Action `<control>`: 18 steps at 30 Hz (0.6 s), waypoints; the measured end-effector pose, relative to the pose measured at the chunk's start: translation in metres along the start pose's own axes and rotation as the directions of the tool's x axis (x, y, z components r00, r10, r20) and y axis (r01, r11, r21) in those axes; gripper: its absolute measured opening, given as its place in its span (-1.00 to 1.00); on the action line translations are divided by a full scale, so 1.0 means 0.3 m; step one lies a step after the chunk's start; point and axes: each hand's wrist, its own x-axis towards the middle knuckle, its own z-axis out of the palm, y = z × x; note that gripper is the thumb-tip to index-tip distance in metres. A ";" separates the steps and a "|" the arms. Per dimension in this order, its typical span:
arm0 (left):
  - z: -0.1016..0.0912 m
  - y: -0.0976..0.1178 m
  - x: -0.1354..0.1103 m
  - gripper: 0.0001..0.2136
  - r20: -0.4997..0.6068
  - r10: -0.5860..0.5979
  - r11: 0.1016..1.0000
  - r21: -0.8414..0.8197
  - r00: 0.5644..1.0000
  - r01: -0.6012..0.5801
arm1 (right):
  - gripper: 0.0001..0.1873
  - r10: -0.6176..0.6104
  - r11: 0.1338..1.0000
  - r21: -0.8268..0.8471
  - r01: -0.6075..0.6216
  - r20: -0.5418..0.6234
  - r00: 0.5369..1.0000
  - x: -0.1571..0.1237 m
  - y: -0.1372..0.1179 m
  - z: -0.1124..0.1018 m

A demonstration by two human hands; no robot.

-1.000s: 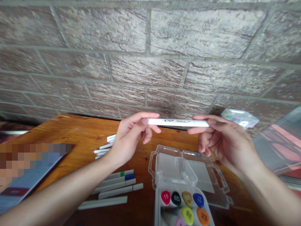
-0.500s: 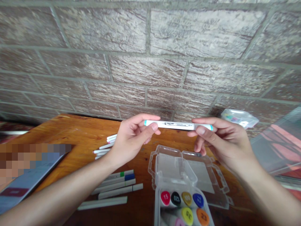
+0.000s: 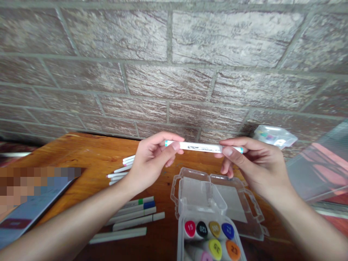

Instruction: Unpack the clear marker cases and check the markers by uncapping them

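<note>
A white marker (image 3: 202, 146) with light-blue ends is held level in the air between my two hands. My left hand (image 3: 154, 156) pinches its left end between thumb and fingers, while my right hand (image 3: 255, 159) grips the right end the same way. Printed lettering shows along the barrel. Below them stands a clear plastic case (image 3: 181, 235) with its lid (image 3: 195, 192) open. Several markers stand in the case with coloured, numbered ends, among them a red one (image 3: 190, 228) and an orange one (image 3: 233, 250).
Loose white markers (image 3: 138, 221) lie on the wooden table (image 3: 73, 152), partly behind my left forearm. A tablet-like screen (image 3: 40, 210) is at the left, partly pixelated. Another clear container (image 3: 274, 136) sits near the brick wall (image 3: 190, 79); a translucent box (image 3: 320, 163) is at the right.
The marker has turned slightly about its length, so its lettering looks different. My right hand has shifted a little to the left along with it.
</note>
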 end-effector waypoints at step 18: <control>-0.009 -0.001 0.003 -0.78 0.007 -0.010 0.994 -0.110 1.000 0.011 | -0.79 0.093 0.966 0.232 -0.113 0.094 0.991 0.003 -0.029 -0.016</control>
